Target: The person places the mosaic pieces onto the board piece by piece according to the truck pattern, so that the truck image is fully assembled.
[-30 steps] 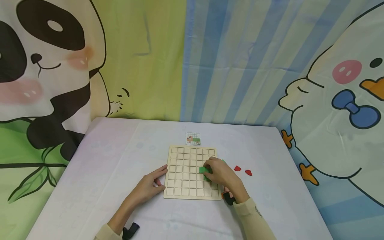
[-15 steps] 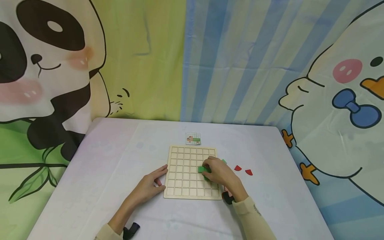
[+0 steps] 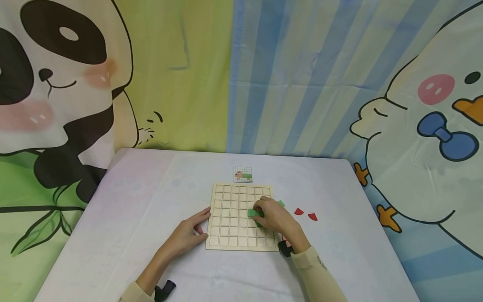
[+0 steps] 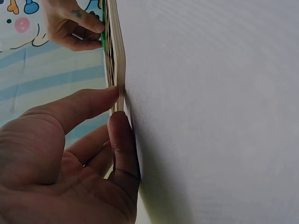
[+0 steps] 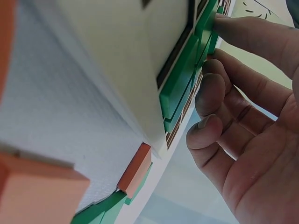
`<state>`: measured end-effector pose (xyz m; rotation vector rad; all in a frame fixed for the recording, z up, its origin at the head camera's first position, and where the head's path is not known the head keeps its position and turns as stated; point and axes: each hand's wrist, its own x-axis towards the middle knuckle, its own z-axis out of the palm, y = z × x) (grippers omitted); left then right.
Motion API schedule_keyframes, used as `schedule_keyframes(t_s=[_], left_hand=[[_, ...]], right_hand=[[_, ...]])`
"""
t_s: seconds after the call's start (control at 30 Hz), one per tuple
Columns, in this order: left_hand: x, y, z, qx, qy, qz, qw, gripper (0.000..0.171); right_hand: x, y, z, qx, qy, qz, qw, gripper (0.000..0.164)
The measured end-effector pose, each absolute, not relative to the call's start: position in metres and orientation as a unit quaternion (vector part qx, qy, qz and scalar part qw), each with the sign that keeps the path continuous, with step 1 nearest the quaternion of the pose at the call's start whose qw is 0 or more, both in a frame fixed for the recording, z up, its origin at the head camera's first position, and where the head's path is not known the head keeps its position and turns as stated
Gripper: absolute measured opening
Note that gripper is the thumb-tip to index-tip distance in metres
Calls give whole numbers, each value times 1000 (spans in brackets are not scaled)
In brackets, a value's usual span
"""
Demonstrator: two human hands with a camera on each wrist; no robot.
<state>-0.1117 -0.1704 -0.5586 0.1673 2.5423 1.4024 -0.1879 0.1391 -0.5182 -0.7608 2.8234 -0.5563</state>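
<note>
A pale wooden grid board (image 3: 230, 222) lies flat on the table. My left hand (image 3: 185, 235) rests at its left side, thumb and fingertips touching the edge; the left wrist view shows the thumb (image 4: 96, 103) against the board's side. Over the right half of the grid, my right hand (image 3: 277, 214) pinches a green square tile (image 3: 251, 213) between thumb and index finger. More green tiles (image 5: 180, 77) lie on the board below this hand, partly hidden by it in the head view. The right hand's other fingers are bent.
A small picture card (image 3: 242, 174) lies behind the board. To the right are two red pieces (image 3: 298, 211) and a green piece (image 3: 281, 203). Orange-pink blocks (image 5: 135, 170) sit beside the board's near right corner, partly hidden by the right wrist's black camera (image 3: 285, 248).
My right hand has shifted slightly left over the board, and the green square tile has moved with it. The left hand and the board stay in place.
</note>
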Motion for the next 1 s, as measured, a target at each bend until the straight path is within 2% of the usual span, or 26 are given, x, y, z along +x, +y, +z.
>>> schedule_keyframes(t_s=[0.33,0.63,1.0], left_hand=[[-112,-170,-560,56,868,479,116,73],[-112,-170,-559,57,867,482,116,73],[-112,-170,-560,57,868,480,116,74]], right_hand=[[-190,149,-516,-244,947,-194,77,26],[-201,179,-508,-182,959,-204,71,24],[-210,212,-509,-159,961,-214,71,28]])
